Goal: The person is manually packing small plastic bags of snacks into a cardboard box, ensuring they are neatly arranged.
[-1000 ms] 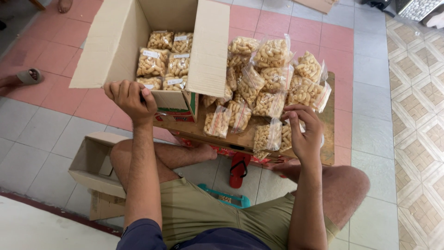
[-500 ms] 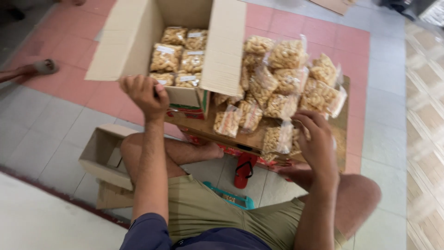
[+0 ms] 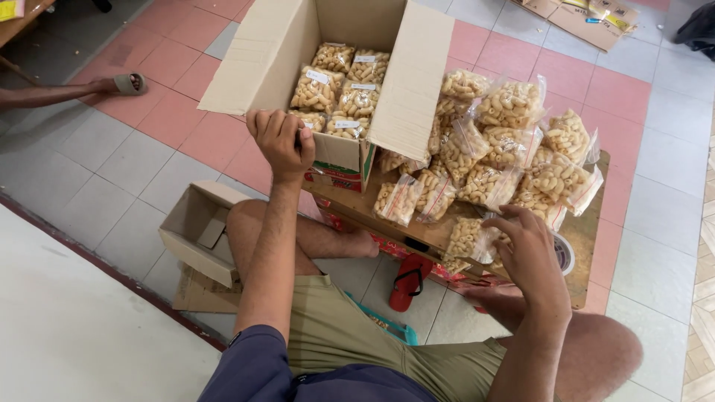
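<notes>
1. My right hand [image 3: 530,253] sits nearest me, fingers curled loosely over a snack bag [image 3: 469,237] at the board's [image 3: 588,223] near edge; I can't tell if it grips it.
2. My left hand [image 3: 281,143] is closed on the near rim of the box [image 3: 328,52].
3. Beyond that hand, packed bags [image 3: 337,85] lie in rows inside the box.
4. Beyond my right hand, loose bags [image 3: 506,149] are heaped on the board, beside the box.
</notes>
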